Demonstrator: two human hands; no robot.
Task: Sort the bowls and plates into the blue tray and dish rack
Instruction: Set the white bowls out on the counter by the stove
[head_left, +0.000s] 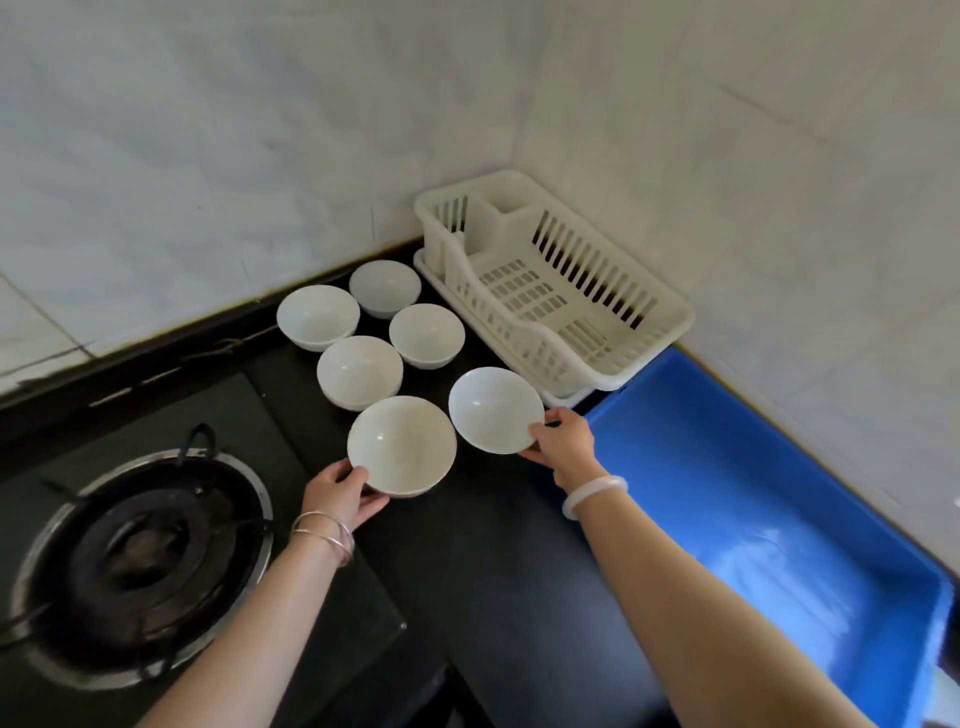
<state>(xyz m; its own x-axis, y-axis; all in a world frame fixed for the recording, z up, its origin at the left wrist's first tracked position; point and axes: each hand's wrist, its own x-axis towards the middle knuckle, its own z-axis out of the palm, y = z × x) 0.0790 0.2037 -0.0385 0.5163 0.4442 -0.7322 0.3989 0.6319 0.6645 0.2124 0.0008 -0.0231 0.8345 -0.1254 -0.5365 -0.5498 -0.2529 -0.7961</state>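
**Sorting barely begun: two bowls in hand, none placed**

Nearest, on the dark counter (493, 571): left hand (340, 493), thumb over the near rim and fingers curled beneath, gripping a white bowl (402, 444). Just beside it to the right, right hand (563, 441) pinching the near edge of a second bowl (496, 410) in the same way, close to the corner of the blue tray (727, 467). Both bowls tilted; impossible to tell whether lifted clear of the counter or only tipped. Off to the left, a gas burner (140, 561), no part of the job.

Along the right side, the blue tray again: only bare blue floor in view, no bowl or plate in it. Beyond the hands, four more white bowls (359, 370) in a loose cluster, upright, untouched, apart from both containers. Farthest, in the corner by the tiled wall (208, 130), the white dish rack (670, 317), with no dish visible in its slots.

Judged from this: nothing sorted so far, six bowls left to move, the first two apparently about to go. No plates visible anywhere, so that half of the task out of frame or absent. Unclear which container meant for bowls.
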